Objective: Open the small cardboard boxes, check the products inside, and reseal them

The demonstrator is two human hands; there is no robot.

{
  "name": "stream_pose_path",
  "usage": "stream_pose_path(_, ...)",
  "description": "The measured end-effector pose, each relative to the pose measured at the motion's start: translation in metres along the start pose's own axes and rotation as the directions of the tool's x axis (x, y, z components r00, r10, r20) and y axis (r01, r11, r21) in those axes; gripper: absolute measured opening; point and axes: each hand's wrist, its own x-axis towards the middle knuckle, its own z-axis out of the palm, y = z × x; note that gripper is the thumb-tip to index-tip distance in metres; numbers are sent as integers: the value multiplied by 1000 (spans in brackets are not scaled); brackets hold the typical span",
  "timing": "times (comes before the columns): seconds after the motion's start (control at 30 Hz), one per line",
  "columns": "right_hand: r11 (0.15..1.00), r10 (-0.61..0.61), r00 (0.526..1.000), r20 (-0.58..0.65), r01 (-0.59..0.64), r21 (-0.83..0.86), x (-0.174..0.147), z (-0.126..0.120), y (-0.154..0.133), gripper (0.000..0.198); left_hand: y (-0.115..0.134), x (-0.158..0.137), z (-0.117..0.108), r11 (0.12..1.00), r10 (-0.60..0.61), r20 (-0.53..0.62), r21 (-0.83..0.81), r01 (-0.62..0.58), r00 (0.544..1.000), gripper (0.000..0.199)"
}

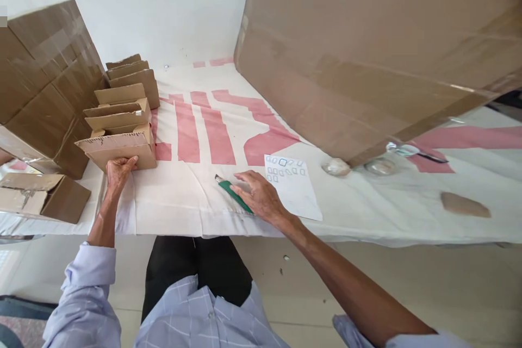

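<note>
My left hand [118, 171] is closed on the near side of a small cardboard box [130, 153], its thumb lying along the wall. This box has a raised flap with a torn, rough strip and stands at the front of a row. Just above the table's front part, my right hand [261, 196] is open with fingers apart. Beneath and beside its fingers lies a green utility knife [235, 196], blade end pointing up and left. Whether the fingers touch the knife I cannot tell. A white paper sheet [299, 198] with small drawn shapes lies partly behind this hand.
More open cardboard boxes [141, 87] stand behind the held one. Taped boxes [53, 76] are stacked at left, with a closed box [44, 196] in front. A huge carton [367, 49] fills the right back. Clear-wrapped lumps [336, 167] and a magnifying glass [408, 150] lie right.
</note>
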Motion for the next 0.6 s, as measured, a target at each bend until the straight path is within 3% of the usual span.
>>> stream_pose_path(0.27, 994, -64, 996, -60, 58, -97, -19, 24, 5, 27, -2, 4, 1, 1000, 0, -18, -3, 0, 1000, 43)
stream_pose_path(0.6, 989, -79, 995, -66, 70, -128, -19, 31, 8, 29, -18, 8, 0, 998, -36, -61, -58, 33, 997, 46)
